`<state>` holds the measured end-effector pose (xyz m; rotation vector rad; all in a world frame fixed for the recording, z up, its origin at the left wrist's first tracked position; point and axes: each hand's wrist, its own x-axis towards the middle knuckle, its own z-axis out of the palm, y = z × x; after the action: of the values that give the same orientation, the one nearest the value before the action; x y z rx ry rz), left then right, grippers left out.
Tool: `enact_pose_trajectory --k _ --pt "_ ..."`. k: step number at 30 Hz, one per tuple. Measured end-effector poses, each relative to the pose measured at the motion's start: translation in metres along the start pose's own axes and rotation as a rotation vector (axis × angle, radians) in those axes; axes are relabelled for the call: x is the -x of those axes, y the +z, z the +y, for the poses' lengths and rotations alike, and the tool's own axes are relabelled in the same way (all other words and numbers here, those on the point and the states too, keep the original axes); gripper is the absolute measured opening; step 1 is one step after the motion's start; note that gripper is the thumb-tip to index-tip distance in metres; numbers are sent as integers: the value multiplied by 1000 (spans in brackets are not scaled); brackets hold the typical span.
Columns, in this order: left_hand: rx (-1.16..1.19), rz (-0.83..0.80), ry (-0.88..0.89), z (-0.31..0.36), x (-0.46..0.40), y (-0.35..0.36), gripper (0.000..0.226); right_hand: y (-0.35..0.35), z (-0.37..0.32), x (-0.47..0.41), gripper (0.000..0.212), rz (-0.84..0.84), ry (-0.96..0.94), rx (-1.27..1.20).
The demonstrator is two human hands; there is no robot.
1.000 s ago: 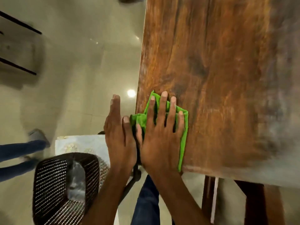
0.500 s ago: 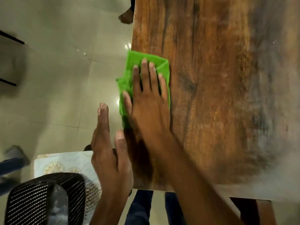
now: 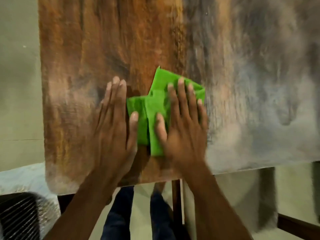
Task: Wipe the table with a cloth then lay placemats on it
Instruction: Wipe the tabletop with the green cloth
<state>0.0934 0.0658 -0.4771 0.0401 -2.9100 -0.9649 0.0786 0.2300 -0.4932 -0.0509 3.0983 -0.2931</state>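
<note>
A folded green cloth lies on the brown wooden table, near its front edge. My right hand presses flat on the cloth's right half with straight, spread fingers. My left hand lies flat on the bare wood just left of the cloth, its thumb touching the cloth's left edge. A pale patterned placemat shows at the lower left, beyond the table's left corner.
A black mesh chair back stands at the bottom left, in front of the placemat. The table's right part looks grey and glossy. Table legs and rails and my own legs show below the front edge. Tiled floor lies to the left.
My right hand has drawn the cloth back from the table's far left edge toward the front middle. My left hand, off the table's left edge before, now lies on the wood beside the cloth.
</note>
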Motion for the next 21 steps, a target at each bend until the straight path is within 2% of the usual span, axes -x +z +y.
enact_pose_trajectory --k 4,8,12,15,21 --pt "-69 6 58 6 -40 37 58 -4 41 -73 69 37 37 -4" --pt "-140 39 17 1 -55 45 59 -12 53 6 69 -59 7 48" --pt "-71 78 38 1 -53 48 53 -12 16 93 77 -184 36 73" --pt "33 105 34 1 -51 40 51 -3 -17 97 83 -187 36 6" --pt "78 112 -2 9 -45 34 50 -4 8 78 80 -152 16 -87"
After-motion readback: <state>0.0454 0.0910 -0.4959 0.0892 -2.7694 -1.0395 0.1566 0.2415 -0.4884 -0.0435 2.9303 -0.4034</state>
